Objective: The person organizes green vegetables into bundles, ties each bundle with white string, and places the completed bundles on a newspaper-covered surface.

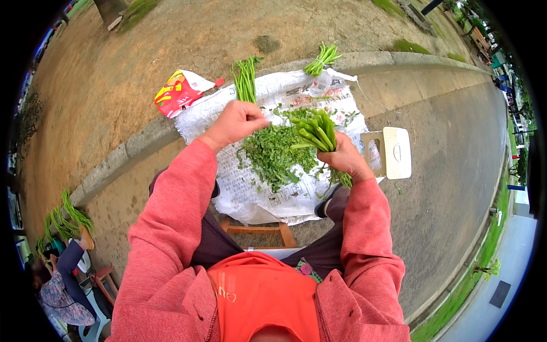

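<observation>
In my right hand (pixel 347 156) is a bunch of green leafy stalks (pixel 318 132), its cut ends pointing up and away from me. Some leaves hang below that fist. My left hand (pixel 239 122) hovers over the left part of the white woven sack (pixel 239 188), thumb and fingertips pinched together; whether anything thin is between them I cannot tell. Beneath both hands spreads a heap of plucked green leaves (pixel 277 156). Just beyond my left hand lies a bundle of long green stems (pixel 245 81). Another tied bundle (pixel 321 60) rests at the sack's far edge.
A red and yellow plastic bag (pixel 181 94) sits at the sack's left corner. A clear plastic bottle (pixel 320 83) lies near the far edge. Right of the sack is a cream plastic stool (pixel 397 153). A stone curb (pixel 128 147) curves past; a seated person (pixel 66 295) handles more stems at lower left.
</observation>
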{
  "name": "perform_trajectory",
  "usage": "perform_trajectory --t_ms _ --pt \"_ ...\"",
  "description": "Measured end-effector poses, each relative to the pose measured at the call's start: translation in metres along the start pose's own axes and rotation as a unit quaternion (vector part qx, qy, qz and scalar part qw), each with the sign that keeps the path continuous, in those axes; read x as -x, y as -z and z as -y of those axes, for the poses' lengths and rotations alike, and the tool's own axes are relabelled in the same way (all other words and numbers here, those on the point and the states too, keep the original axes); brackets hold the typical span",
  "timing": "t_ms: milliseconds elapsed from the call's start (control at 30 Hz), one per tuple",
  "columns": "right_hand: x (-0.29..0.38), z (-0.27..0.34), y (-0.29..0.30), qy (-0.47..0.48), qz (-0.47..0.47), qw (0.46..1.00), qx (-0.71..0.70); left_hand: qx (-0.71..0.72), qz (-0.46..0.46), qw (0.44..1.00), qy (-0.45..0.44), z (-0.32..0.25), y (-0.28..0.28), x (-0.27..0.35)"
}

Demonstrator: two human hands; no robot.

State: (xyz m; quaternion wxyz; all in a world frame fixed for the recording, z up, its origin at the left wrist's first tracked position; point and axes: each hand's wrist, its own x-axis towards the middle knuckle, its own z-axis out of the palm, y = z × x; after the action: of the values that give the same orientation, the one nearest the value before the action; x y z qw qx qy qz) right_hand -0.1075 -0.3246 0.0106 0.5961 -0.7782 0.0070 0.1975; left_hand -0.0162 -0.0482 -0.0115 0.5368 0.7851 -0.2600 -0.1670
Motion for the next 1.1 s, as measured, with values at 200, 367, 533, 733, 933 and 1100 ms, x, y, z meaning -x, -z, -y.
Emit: perform_trajectory --t_ms 200,367,533,733,933,1100 --pt "-0.005 0.003 -0.007 0.033 0.001 0.998 0.047 -0.035 0.028 0.992 -0.121 -0.012 -0.012 0.0" --pt "-0.006 0.004 -0.007 0.021 0.016 0.998 0.05 0.08 0.112 0.99 0.022 -0.026 -0.012 0.006" --pt "-0.008 0.006 -0.009 -0.011 0.049 0.997 0.056 0.143 0.106 0.984 0.019 -0.021 -0.016 0.005" --pt "-0.006 0.006 -0.011 -0.002 0.036 0.997 0.067 0.039 0.074 0.995 -0.049 -0.031 -0.013 0.006" --pt "-0.011 -0.002 -0.009 -0.014 0.036 0.989 0.143 -0.123 0.017 0.979 -0.162 -0.031 -0.02 0.007" --pt "-0.011 -0.002 -0.008 -0.03 0.039 0.982 0.18 -0.196 -0.003 0.959 -0.206 -0.03 -0.023 0.008"
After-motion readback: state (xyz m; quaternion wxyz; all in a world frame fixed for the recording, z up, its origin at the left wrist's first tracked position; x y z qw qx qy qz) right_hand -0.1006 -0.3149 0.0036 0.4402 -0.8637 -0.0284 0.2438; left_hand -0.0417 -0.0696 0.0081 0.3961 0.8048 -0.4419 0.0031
